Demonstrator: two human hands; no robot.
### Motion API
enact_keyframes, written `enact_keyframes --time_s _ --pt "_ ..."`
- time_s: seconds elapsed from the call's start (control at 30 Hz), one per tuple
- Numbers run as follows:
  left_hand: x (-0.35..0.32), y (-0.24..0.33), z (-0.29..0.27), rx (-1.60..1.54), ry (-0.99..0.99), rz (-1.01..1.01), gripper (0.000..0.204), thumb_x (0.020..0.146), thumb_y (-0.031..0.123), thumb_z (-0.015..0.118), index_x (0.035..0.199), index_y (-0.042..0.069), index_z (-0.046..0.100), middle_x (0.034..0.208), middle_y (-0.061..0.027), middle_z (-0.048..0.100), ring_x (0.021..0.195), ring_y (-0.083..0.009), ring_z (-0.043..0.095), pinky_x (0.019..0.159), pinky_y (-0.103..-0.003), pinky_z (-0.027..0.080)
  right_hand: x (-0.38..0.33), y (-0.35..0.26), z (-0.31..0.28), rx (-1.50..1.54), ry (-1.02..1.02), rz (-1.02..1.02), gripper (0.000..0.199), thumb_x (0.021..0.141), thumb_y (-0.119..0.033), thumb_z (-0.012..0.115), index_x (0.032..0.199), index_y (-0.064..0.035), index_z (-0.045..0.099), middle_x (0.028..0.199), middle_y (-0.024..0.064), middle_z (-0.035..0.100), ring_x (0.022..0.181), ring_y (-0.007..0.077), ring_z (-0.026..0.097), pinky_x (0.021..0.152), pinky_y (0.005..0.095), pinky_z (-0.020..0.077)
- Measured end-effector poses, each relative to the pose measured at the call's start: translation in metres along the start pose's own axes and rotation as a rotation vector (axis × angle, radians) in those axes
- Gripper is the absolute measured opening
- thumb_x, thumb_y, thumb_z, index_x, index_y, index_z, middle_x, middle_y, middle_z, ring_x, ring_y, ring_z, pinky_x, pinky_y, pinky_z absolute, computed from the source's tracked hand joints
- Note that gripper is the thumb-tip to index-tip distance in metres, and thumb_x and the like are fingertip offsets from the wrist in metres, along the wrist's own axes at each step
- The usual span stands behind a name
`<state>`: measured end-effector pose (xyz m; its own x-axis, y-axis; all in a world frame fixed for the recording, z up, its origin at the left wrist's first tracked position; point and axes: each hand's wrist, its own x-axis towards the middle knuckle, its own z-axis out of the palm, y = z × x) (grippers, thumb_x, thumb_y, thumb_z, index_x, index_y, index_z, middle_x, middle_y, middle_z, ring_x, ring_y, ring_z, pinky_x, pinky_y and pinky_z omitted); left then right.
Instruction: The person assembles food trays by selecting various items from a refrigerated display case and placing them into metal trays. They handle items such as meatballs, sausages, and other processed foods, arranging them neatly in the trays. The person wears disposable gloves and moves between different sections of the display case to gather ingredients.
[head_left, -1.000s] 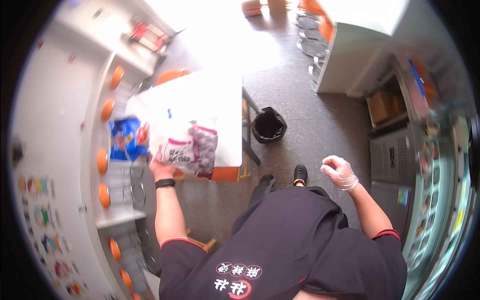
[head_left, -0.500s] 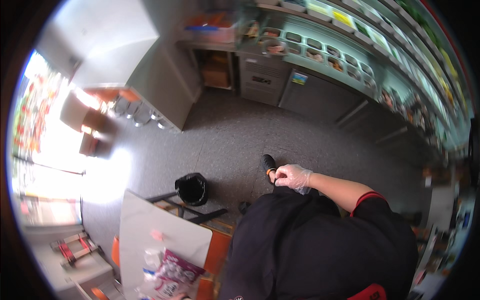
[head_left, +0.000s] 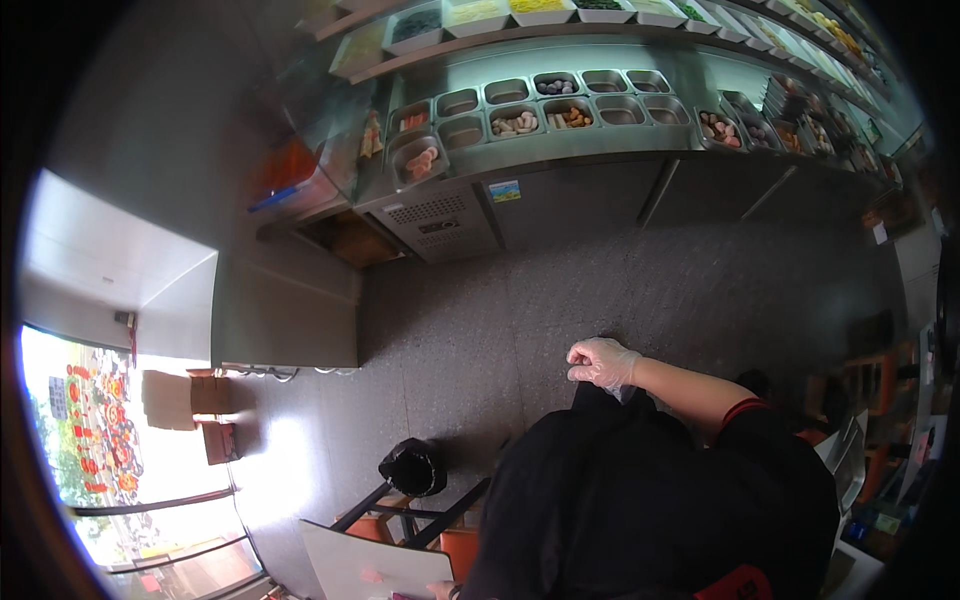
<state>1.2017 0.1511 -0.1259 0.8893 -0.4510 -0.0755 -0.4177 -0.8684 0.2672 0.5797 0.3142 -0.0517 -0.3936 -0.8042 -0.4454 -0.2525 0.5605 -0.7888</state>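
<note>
Clear plastic glove covers the right hand [head_left: 600, 362], which hangs in front of the person's dark shirt [head_left: 640, 500] with its fingers curled together in a loose fist; nothing shows between them, and it touches no object. The left hand [head_left: 440, 590] is barely in view at the lower edge, just a sliver of it beside the white bench [head_left: 360, 570], so I cannot tell whether it is open, closed or holding anything. A hint of pink sits on the bench top near it, too small to identify.

Beyond the bench stands a small black waste bin [head_left: 412, 467] on the grey floor [head_left: 480, 330], with orange stool seats [head_left: 455, 548] tucked below. Farther off, across the floor, runs a stainless steel prep counter [head_left: 560, 190] whose inset trays [head_left: 520, 122] hold sausages and other toppings, with more food trays on a shelf above. A bright window [head_left: 110, 450] with red and orange decorations glares at the left.

As for progress, I judge that the work is between stations: the person faces the counter but neither hand has reached it.

Compared with half a second ago, the view has swung further toward the counter, which now fills the top of the frame; the packet that lay on the bench has slid almost out of sight, and the gloved right hand stays curled in much the same pose.
</note>
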Motion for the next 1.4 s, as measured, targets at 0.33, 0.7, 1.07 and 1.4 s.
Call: enact_keyframes --time_s 0.33,0.7,1.07,1.4 --pt "-0.269 0.325 0.126 -0.522 -0.517 0.949 0.049 0.104 0.035 0.063 0.128 -0.009 0.065 0.12 -0.0185 0.071 0.11 -0.0292 0.066 0.099 -0.04 0.052 0.008 0.08 -0.214 0.175 0.166 0.204 0.039 0.09 -0.029 0.077 0.116 0.0 0.071 0.107 0.0127 0.075 0.098 0.0234 0.071 0.093 0.0353 0.0553" --pt "-0.735 0.66 0.252 -0.457 -1.049 2.009 0.028 0.096 0.013 0.065 0.12 0.0 0.069 0.112 -0.0178 0.07 0.1 -0.0322 0.07 0.09 -0.04 0.055 0.102 0.13 -0.335 0.338 0.588 0.383 0.038 0.092 -0.027 0.075 0.12 -0.0015 0.071 0.108 0.0161 0.075 0.1 0.026 0.073 0.091 0.0386 0.0581" --pt "-1.116 0.857 0.385 -0.011 -0.947 2.471 0.029 0.093 0.013 0.062 0.117 -0.002 0.068 0.124 -0.0258 0.067 0.124 -0.0423 0.061 0.107 -0.05 0.049 0.144 0.159 -0.407 0.674 1.133 0.646 0.027 0.094 -0.014 0.077 0.115 0.0001 0.07 0.102 0.0059 0.073 0.092 0.0138 0.068 0.086 0.0313 0.0566" --pt "-1.183 0.898 0.436 0.737 -0.916 2.329 0.048 0.092 0.011 0.059 0.139 -0.001 0.062 0.126 -0.0287 0.07 0.118 -0.0396 0.069 0.105 -0.044 0.052 0.244 0.157 -0.459 0.753 0.985 0.605 0.026 0.094 -0.016 0.077 0.114 -0.0008 0.07 0.101 0.0062 0.072 0.094 0.0139 0.067 0.087 0.031 0.0554"
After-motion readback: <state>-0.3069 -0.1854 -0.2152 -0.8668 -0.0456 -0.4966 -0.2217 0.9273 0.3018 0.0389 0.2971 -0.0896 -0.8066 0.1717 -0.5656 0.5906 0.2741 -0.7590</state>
